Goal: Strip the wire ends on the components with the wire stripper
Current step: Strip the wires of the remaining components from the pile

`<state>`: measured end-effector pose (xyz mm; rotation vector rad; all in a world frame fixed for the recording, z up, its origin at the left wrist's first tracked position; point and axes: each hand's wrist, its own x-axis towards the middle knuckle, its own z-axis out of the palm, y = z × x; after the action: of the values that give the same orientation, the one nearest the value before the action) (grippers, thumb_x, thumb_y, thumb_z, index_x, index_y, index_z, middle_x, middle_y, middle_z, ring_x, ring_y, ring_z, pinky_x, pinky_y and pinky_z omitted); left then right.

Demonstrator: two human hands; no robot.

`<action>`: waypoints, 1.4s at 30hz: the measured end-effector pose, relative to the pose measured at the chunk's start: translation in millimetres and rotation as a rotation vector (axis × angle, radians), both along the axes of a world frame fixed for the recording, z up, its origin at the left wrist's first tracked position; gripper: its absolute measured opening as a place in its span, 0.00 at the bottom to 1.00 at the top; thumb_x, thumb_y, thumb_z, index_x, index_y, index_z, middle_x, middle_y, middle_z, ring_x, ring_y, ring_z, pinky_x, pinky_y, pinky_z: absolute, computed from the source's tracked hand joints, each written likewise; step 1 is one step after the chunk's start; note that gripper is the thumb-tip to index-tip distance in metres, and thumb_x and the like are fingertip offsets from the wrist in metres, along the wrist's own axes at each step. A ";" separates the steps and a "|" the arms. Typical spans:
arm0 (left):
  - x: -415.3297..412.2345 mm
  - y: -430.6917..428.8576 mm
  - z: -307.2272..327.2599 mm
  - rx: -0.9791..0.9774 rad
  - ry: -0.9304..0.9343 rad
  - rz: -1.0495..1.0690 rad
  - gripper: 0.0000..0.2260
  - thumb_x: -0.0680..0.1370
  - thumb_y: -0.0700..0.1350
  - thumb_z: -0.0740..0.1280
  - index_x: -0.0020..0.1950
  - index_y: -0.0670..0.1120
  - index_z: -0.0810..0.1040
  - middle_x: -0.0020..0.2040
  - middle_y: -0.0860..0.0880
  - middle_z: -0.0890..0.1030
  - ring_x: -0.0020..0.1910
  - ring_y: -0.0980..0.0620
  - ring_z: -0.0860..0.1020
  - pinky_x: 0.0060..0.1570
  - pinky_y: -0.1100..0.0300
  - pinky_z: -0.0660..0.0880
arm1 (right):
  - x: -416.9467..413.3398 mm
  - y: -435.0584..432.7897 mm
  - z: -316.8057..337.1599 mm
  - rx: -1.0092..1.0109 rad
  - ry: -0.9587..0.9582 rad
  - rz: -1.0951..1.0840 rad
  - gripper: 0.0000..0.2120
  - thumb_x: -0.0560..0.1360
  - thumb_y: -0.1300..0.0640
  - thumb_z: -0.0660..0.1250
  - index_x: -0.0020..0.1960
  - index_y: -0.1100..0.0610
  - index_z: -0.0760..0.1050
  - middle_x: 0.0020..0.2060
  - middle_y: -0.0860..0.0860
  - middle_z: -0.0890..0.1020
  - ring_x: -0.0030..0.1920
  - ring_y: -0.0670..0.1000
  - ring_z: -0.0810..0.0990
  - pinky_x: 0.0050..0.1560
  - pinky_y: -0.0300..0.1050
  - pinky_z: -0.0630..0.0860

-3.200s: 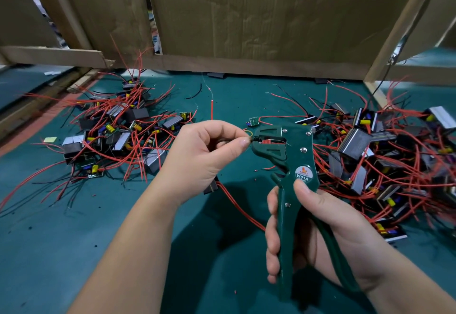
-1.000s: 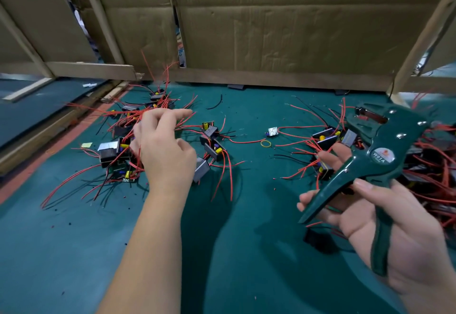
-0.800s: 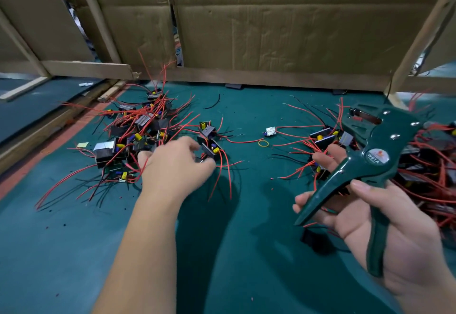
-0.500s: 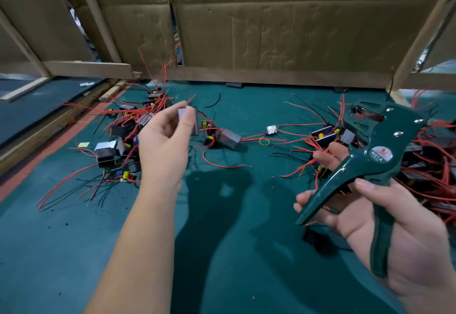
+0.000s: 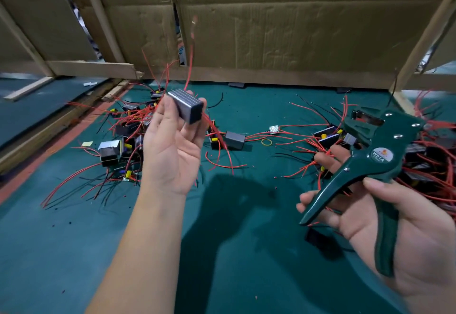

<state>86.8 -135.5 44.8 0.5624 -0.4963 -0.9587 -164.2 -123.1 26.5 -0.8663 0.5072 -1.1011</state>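
My left hand point(image 5: 172, 146) holds a small grey ribbed component point(image 5: 186, 106) up above the green table, palm toward me. A red wire point(image 5: 190, 59) rises from the component, blurred. My right hand point(image 5: 385, 225) grips the dark green wire stripper point(image 5: 370, 163) by its handles, which are spread apart, with the jaws pointing up and left. The stripper is off to the right, well apart from the component. A pile of components with red wires point(image 5: 128, 136) lies on the table behind my left hand.
A second heap of components with red wires point(image 5: 424, 165) lies at the right, behind the stripper. One grey component point(image 5: 235, 138), a yellow rubber band point(image 5: 267, 141) and a small circuit board point(image 5: 274, 129) lie between the heaps. Cardboard walls point(image 5: 283, 22) close the back.
My left hand reached down into the left pile, picked out a component and lifted it, turning palm toward me. The right hand with the stripper stayed at the right.
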 end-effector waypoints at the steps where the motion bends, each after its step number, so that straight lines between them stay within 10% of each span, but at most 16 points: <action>1: -1.3 1.1 0.5 -0.028 0.045 -0.085 0.13 0.71 0.49 0.64 0.53 0.46 0.74 0.42 0.50 0.84 0.41 0.56 0.83 0.39 0.65 0.78 | 0.2 0.6 1.1 0.002 0.002 0.000 0.45 0.55 0.51 0.78 0.68 0.63 0.69 0.64 0.62 0.75 0.42 0.69 0.80 0.42 0.63 0.79; 10: -35.3 -2.8 -13.8 0.168 -0.311 -0.363 0.16 0.65 0.28 0.67 0.48 0.42 0.82 0.42 0.45 0.82 0.39 0.51 0.81 0.38 0.64 0.79 | 1.4 1.9 1.4 0.046 -0.018 0.010 0.46 0.52 0.52 0.79 0.67 0.64 0.70 0.61 0.63 0.77 0.41 0.70 0.80 0.41 0.65 0.78; 14: -44.2 -5.0 -17.8 0.248 -0.322 -0.381 0.11 0.73 0.29 0.63 0.49 0.41 0.80 0.38 0.46 0.81 0.36 0.53 0.80 0.37 0.63 0.79 | 2.6 -0.9 0.0 0.096 -0.025 0.001 0.36 0.62 0.53 0.69 0.69 0.62 0.69 0.60 0.59 0.79 0.39 0.68 0.81 0.38 0.62 0.79; 25: -45.6 -5.0 -18.7 0.239 -0.347 -0.344 0.05 0.68 0.44 0.70 0.42 0.45 0.78 0.34 0.49 0.80 0.32 0.55 0.78 0.34 0.61 0.79 | 2.0 1.1 4.6 0.106 -0.049 0.032 0.44 0.50 0.53 0.80 0.64 0.64 0.73 0.62 0.63 0.77 0.40 0.69 0.80 0.43 0.66 0.78; 42: -59.5 4.6 -27.4 0.311 -1.210 -0.311 0.06 0.74 0.41 0.71 0.38 0.48 0.79 0.38 0.50 0.81 0.35 0.55 0.79 0.26 0.50 0.80 | 5.4 3.0 4.7 0.001 -0.075 0.075 0.32 0.59 0.56 0.78 0.61 0.64 0.75 0.59 0.66 0.77 0.40 0.70 0.79 0.45 0.69 0.76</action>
<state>27.3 -131.0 17.4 1.3791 -1.5582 -0.9117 -158.9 -120.1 31.2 -0.8334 0.4098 -1.0604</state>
